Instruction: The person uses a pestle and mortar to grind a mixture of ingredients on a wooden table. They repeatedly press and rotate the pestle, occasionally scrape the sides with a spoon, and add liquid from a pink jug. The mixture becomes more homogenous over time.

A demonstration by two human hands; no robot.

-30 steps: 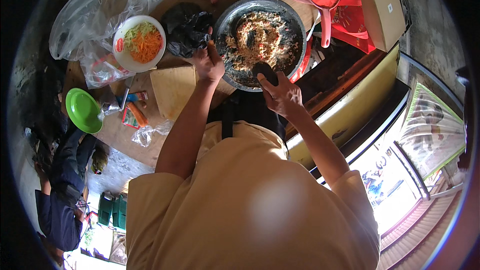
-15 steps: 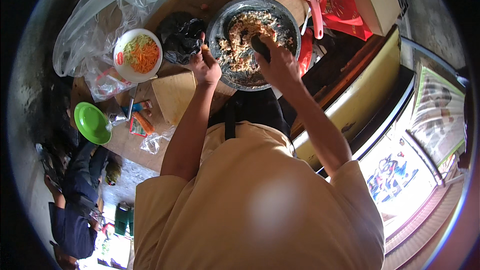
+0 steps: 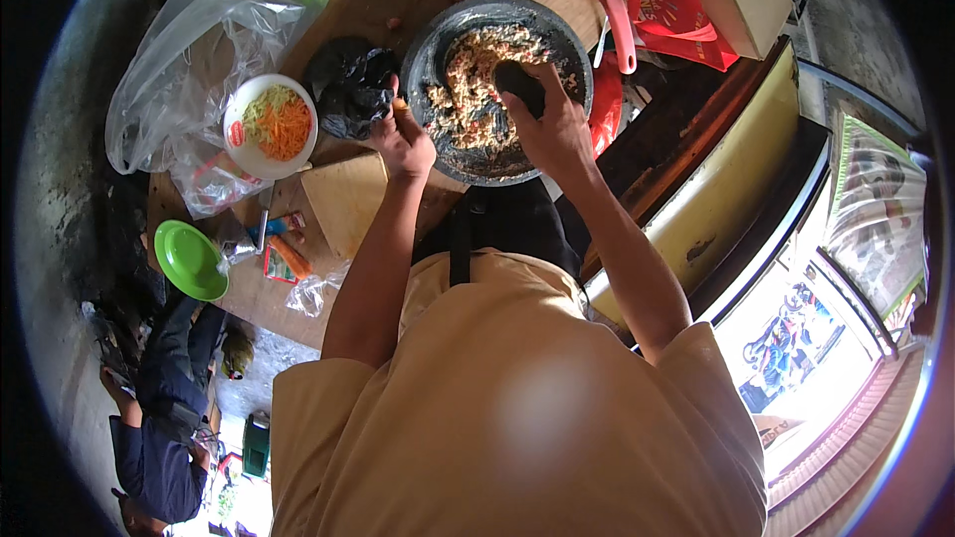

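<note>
A wide dark stone mortar (image 3: 430, 48) holds a coarse, crumbly mash of pale and reddish-brown bits (image 3: 466, 80). Within it, my right hand (image 3: 557, 134) is closed around a short dark stone pestle (image 3: 519, 88), which sits in the mash. At the mortar's left rim, my left hand (image 3: 406, 147) is closed against the edge, its fingertips partly hidden. Just beyond that hand lies a crumpled black plastic bag (image 3: 348, 85). Further left stands a white bowl (image 3: 237, 151) of shredded orange and pale green vegetables.
Clear plastic bags (image 3: 169, 99) spread over the far left. A wooden board (image 3: 343, 201), a carrot (image 3: 290, 259) and a green plate (image 3: 189, 259) lie nearer. A red dipper (image 3: 622, 30), a red bag (image 3: 676, 15) and a cardboard box (image 3: 741, 0) stand far right. Another person (image 3: 164, 447) is at lower left.
My right hand and the pestle have shifted slightly within the mash. My left hand stays at the mortar's rim. The whole view has moved a little.
</note>
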